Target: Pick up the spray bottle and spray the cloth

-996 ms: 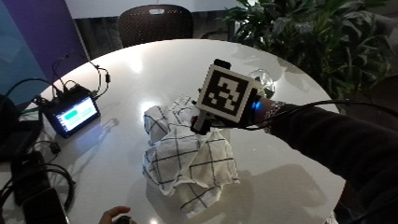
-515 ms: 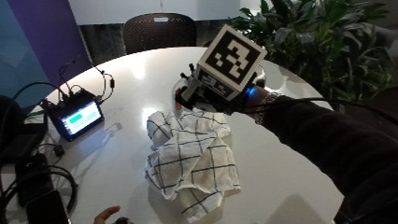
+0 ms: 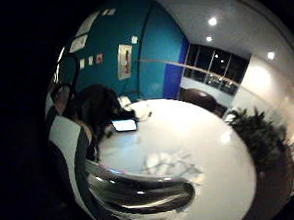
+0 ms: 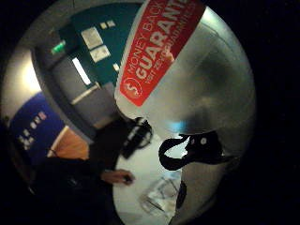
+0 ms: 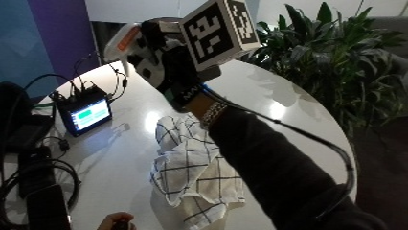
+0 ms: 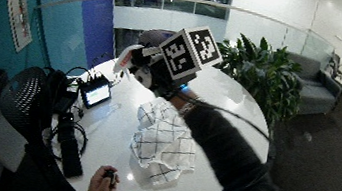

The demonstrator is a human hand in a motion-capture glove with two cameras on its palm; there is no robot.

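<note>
My gloved right hand (image 5: 171, 69) is raised above the round white table (image 5: 280, 110) and grips the spray bottle (image 5: 125, 41), a white bottle with an orange part at its top. The wide outside view shows the same hand (image 6: 152, 72) with the bottle (image 6: 125, 59) held up in the air. In the thumb side palm view the bottle's silvery body and red "money back guarantee" label (image 4: 157, 49) fill the picture. The white cloth (image 5: 194, 177) with dark check lines lies crumpled on the table below and in front of the hand, apart from the bottle.
A small lit monitor (image 5: 86, 114) with cables stands at the table's left side, with more black cables (image 5: 38, 172) beside it. A leafy plant (image 5: 331, 62) stands behind the table. A bare hand (image 5: 115, 221) rests at the near edge. A mesh chair (image 6: 22, 100) stands left.
My hand has risen with the spray bottle from just over the cloth to well above the table. The outside camera has shifted too. The cloth has stayed where it lay.
</note>
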